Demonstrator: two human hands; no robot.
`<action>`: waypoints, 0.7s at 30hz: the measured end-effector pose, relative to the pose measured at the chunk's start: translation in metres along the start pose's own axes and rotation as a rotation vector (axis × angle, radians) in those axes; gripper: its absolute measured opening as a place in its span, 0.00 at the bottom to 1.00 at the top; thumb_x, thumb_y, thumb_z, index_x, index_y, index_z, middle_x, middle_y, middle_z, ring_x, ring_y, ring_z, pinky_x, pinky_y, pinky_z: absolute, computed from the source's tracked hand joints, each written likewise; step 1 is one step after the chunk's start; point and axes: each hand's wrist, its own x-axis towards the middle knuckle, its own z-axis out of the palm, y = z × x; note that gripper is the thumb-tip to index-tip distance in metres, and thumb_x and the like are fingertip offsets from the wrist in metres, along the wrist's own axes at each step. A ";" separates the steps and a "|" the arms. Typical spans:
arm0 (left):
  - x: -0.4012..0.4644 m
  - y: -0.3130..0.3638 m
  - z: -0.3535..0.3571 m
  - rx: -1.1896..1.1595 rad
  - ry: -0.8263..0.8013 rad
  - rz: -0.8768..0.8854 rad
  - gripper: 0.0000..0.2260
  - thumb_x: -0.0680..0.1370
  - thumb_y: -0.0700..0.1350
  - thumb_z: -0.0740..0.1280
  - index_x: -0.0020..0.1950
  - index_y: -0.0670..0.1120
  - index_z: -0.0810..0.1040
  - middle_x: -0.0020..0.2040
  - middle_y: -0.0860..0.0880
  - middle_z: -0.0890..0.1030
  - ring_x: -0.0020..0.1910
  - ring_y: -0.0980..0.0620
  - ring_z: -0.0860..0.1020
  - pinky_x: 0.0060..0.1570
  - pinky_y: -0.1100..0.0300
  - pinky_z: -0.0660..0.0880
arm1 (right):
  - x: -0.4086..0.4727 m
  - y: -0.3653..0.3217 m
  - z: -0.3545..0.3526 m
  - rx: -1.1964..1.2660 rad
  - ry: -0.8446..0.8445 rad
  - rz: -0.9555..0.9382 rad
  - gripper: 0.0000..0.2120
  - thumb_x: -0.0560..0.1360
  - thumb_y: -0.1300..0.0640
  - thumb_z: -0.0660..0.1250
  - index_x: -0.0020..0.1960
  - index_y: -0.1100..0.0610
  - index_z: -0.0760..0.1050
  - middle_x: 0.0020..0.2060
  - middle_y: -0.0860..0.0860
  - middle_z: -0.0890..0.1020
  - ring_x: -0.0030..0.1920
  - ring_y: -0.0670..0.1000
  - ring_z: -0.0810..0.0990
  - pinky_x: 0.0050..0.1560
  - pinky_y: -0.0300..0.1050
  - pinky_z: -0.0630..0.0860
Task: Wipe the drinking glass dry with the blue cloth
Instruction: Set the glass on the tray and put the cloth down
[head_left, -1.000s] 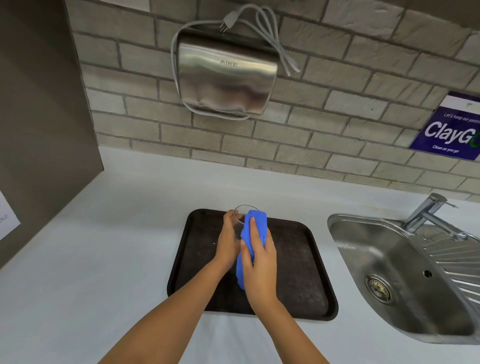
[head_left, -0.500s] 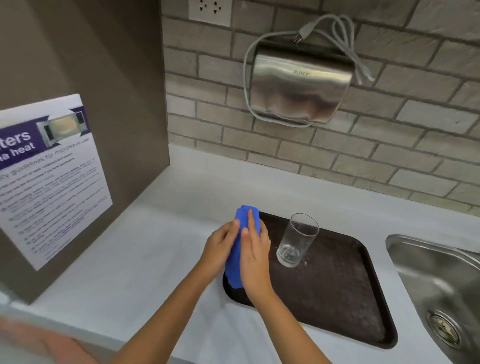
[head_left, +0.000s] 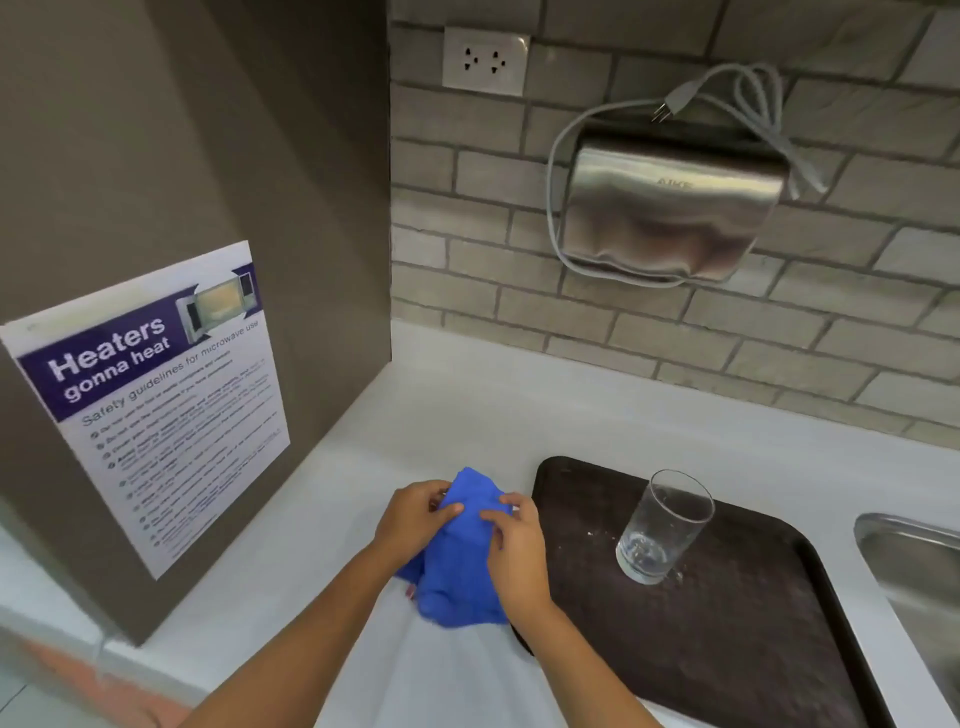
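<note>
A clear drinking glass (head_left: 664, 527) stands upright and alone on the dark brown tray (head_left: 737, 639), near its back left part. To its left, over the white counter, both hands hold the bunched blue cloth (head_left: 464, 556). My left hand (head_left: 414, 517) pinches the cloth's upper left side. My right hand (head_left: 514, 545) grips its right side, close to the tray's left edge. Neither hand touches the glass.
A steel sink (head_left: 914, 582) lies right of the tray. A brown side panel with a microwave safety poster (head_left: 156, 395) closes off the left. On the brick wall hang a steel hand dryer (head_left: 670, 208) with a looped cord and a power socket (head_left: 485, 61).
The glass, held and wiped a second ago, now stands free on the tray. Both hands moved left off the tray with the cloth, and the view swung left.
</note>
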 end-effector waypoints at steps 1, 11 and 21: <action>0.007 -0.002 0.005 0.021 -0.002 0.001 0.08 0.76 0.46 0.71 0.51 0.44 0.84 0.47 0.48 0.87 0.47 0.47 0.83 0.48 0.54 0.78 | 0.004 0.002 0.003 -0.064 -0.012 0.018 0.08 0.80 0.62 0.61 0.52 0.51 0.75 0.42 0.50 0.72 0.41 0.47 0.71 0.43 0.33 0.71; 0.034 -0.020 0.035 0.048 0.047 0.076 0.19 0.81 0.44 0.65 0.72 0.51 0.72 0.63 0.53 0.80 0.60 0.51 0.79 0.63 0.54 0.75 | 0.040 0.046 0.013 -1.241 -0.353 -0.163 0.29 0.85 0.45 0.44 0.81 0.55 0.43 0.81 0.56 0.43 0.80 0.59 0.38 0.77 0.58 0.37; 0.044 -0.020 0.046 -0.182 0.103 0.017 0.12 0.79 0.32 0.62 0.45 0.47 0.80 0.47 0.47 0.84 0.47 0.47 0.80 0.47 0.69 0.73 | 0.041 0.045 0.013 -1.329 -0.366 -0.097 0.30 0.84 0.41 0.42 0.81 0.53 0.40 0.81 0.55 0.40 0.79 0.60 0.34 0.76 0.64 0.35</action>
